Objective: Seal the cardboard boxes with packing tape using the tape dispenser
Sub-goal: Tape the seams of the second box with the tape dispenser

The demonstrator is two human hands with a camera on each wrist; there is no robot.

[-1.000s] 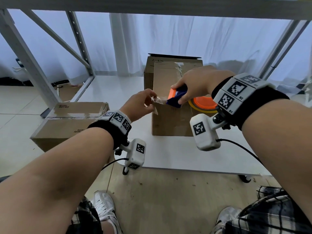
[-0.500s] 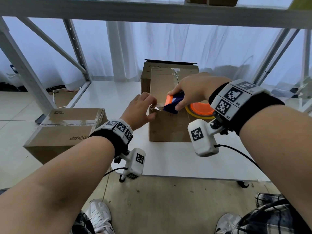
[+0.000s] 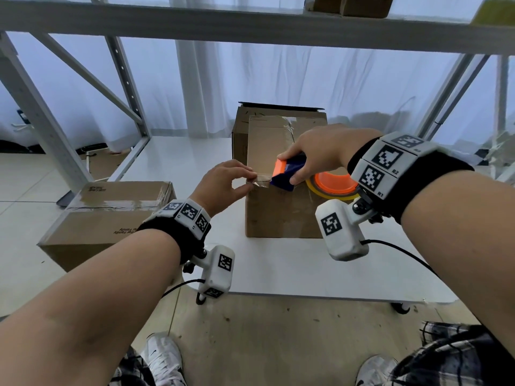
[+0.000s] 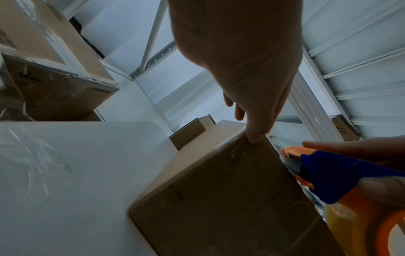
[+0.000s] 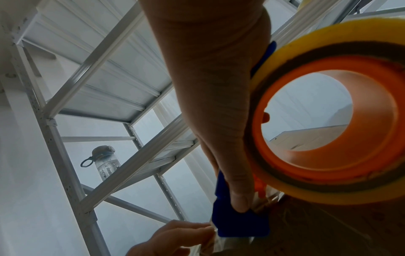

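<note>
Fingers of the left hand (image 3: 223, 182) pinch the free end of clear packing tape (image 3: 260, 181) at the near top edge of a brown cardboard box (image 3: 278, 213). Just right of it, the right hand (image 3: 320, 154) grips a blue and orange plastic tape dispenser (image 3: 287, 175) carrying a yellowish tape roll (image 3: 331, 188), held over the box top. Left of the left hand, well apart, sits a flatter taped cardboard box (image 3: 111, 215).

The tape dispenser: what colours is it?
Blue body, orange parts; the tape dispenser shows best in the head view.
</note>
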